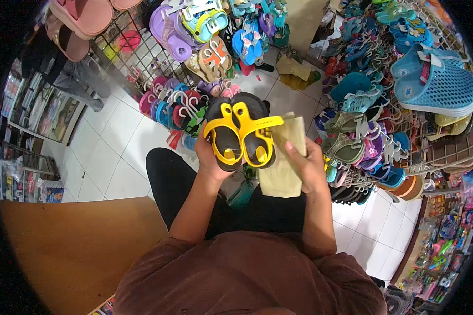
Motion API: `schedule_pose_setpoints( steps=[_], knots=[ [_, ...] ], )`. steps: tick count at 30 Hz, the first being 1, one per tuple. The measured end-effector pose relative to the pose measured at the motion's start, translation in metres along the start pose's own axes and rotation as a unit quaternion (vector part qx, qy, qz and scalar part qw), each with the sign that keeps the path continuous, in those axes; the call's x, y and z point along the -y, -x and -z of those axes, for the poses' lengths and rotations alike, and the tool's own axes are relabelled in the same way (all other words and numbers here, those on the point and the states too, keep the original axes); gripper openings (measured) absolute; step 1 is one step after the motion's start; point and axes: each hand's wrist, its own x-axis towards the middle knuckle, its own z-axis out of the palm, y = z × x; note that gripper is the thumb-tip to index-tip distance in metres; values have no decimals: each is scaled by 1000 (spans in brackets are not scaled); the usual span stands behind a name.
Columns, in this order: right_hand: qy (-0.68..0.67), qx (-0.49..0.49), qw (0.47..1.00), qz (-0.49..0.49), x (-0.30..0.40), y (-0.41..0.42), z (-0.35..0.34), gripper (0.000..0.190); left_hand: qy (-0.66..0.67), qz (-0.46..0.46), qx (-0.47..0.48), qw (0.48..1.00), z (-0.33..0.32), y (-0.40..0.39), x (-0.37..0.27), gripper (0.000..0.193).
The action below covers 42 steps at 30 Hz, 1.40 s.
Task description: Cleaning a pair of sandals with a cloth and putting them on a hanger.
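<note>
A pair of black children's sandals with yellow straps [240, 134] is held up before my lap, side by side with the strap openings facing me. My left hand [211, 159] grips the pair from the left and beneath. In my right hand [309, 167] is a folded beige cloth [282, 173], pinched under the thumb. The cloth's upper part lies against the right sandal's strap. How my left fingers sit behind the soles is hidden.
Sandals and clogs [209, 59] hang on a wire grid rack [120, 47] ahead. Light blue clogs [437, 80] and more footwear crowd the right rack. A wooden tabletop [86, 236] is at lower left. Another person's legs [82, 80] stand at upper left on the tiled floor [114, 169].
</note>
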Motion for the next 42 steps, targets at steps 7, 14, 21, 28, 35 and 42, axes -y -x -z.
schedule_pose_setpoints(
  steps=[7,14,21,28,35,42],
  knots=[
    [-5,-120,989,90,21,-5,39,22,11,18,167,986,-12,11,-2,64],
    [123,-106,953,256,50,-14,13,22,99,177,173,964,-26,15,37,102],
    [147,-101,953,246,30,-15,6,27,-12,127,155,980,10,19,51,96],
    [154,-95,962,205,31,-5,3,29,-60,164,118,977,12,19,44,92],
    [241,21,928,284,56,-11,15,50,68,265,138,952,0,17,39,77],
    [317,318,750,486,111,-47,8,63,42,316,166,933,1,26,57,62]
  ],
)
